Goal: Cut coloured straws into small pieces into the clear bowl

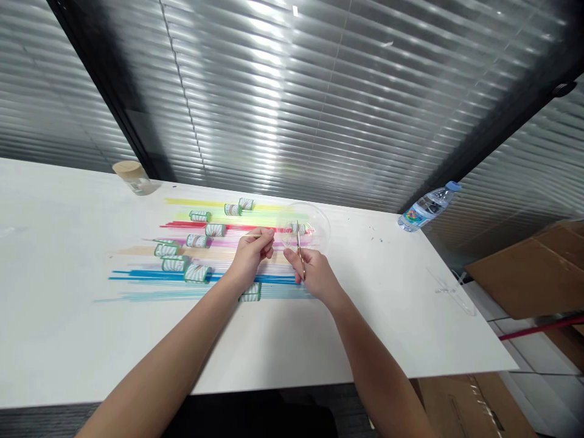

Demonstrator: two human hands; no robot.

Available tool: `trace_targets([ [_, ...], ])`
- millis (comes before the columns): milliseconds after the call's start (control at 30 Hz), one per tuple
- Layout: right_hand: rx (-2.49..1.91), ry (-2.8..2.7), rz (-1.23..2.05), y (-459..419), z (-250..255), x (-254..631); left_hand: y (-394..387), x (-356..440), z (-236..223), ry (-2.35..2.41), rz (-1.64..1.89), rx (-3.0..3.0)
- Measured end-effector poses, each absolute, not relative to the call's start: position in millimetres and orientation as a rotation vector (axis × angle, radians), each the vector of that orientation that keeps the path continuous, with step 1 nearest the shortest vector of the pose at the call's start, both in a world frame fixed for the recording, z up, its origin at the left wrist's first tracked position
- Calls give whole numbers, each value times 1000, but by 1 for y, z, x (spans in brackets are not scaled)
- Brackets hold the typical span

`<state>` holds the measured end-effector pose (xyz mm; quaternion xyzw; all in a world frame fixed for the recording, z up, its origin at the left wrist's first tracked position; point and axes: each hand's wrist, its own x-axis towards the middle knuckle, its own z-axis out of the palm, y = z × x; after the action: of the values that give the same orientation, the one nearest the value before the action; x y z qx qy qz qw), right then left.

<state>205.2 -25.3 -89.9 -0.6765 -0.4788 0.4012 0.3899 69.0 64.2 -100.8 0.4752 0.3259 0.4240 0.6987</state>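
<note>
My left hand (256,252) is closed in a pinch above bundles of thin coloured strands; what its fingertips hold is too small to make out. My right hand (316,272) grips a small pair of scissors (300,246) with the blades pointing away from me. Just beyond both hands lies a clear round plastic dish (323,220). Red strands (237,228) run behind the left fingertips toward it. Blue strands (137,275) pass under my wrists, with pale blue strands (150,297) nearer me. Green-and-white paper labels (198,272) sit on the bundles.
A jar with a wooden lid (132,177) stands at the back left of the white table (383,316). At the right are a water bottle (424,208) and a clear plastic strip (451,292). Cardboard boxes (533,267) sit beyond the right edge; blinds (274,91) hang behind.
</note>
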Motion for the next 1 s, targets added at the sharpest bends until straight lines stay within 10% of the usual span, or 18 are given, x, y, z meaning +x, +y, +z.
trace_targets([
  [1000, -1634, -1263, 1061, -28, -87, 206, 62, 67, -95, 746, 935, 1005],
])
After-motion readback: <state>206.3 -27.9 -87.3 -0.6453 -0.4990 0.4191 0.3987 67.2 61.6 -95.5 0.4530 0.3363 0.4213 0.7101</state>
